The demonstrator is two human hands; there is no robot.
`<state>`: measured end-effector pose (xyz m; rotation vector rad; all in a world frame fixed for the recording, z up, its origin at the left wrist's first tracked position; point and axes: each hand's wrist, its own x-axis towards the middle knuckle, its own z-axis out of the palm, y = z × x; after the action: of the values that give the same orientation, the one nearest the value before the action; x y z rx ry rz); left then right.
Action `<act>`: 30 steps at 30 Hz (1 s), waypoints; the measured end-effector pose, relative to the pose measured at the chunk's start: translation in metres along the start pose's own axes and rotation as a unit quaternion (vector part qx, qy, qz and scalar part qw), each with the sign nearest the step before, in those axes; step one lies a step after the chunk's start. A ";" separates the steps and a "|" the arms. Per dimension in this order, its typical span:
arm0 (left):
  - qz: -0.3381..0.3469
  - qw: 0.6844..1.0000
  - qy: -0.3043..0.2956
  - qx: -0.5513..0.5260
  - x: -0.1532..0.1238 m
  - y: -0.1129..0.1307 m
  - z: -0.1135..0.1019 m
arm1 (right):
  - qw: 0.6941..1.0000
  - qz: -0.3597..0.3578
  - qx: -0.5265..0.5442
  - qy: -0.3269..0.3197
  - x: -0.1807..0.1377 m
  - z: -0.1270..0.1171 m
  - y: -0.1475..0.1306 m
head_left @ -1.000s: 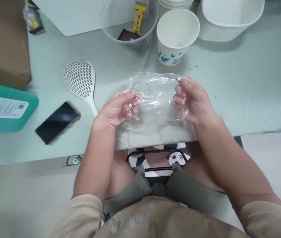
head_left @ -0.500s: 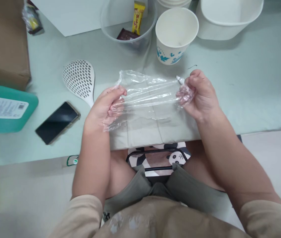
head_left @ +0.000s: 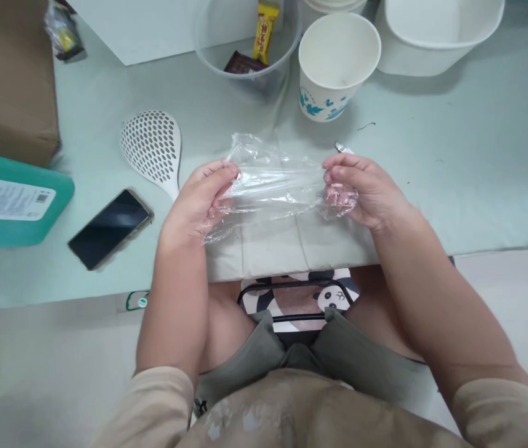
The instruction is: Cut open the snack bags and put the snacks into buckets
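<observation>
A thin clear plastic film (head_left: pixel 273 186), crinkled and shiny, stretches between my two hands above the near part of the table. Whether it is a bag or a flat sheet I cannot tell. My left hand (head_left: pixel 203 196) pinches its left end between thumb and fingers, with a loose edge hanging below. At the other end my right hand (head_left: pixel 361 190) is closed on the film, and some of it lies over the lower fingers. Just behind the right hand a small whitish metallic tip (head_left: pixel 342 148) shows; the rest of it is hidden.
On the left lie a white slotted skimmer (head_left: pixel 152 146), a phone (head_left: pixel 109 229), a teal bottle (head_left: pixel 16 202) and a cardboard box (head_left: pixel 7 74). At the back stand a clear bowl (head_left: pixel 203 56) with wrapped snacks, a paper cup (head_left: pixel 322 102) and a white tub (head_left: pixel 422 59).
My right hand has moved slightly down and turned, its thumb and fingers now pinching the film's edge. The film hangs a little slacker. My left hand stays nearly in place.
</observation>
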<state>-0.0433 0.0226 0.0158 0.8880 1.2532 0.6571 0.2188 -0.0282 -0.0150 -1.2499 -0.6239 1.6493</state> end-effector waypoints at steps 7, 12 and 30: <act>0.015 1.000 0.002 -0.006 0.002 -0.002 -0.007 | 0.998 -0.024 0.052 0.036 0.000 -0.004 -0.002; 0.012 1.000 -0.002 0.001 0.004 -0.003 -0.009 | 0.996 -0.060 0.053 0.039 0.006 -0.016 0.000; -0.060 0.984 0.012 -0.169 0.004 0.009 0.004 | 0.998 -0.018 0.019 -0.050 -0.006 0.020 0.016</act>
<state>-0.0379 0.0296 0.0219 0.5213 1.1628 0.7599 0.1942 -0.0381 -0.0184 -1.1299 -0.6689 1.6941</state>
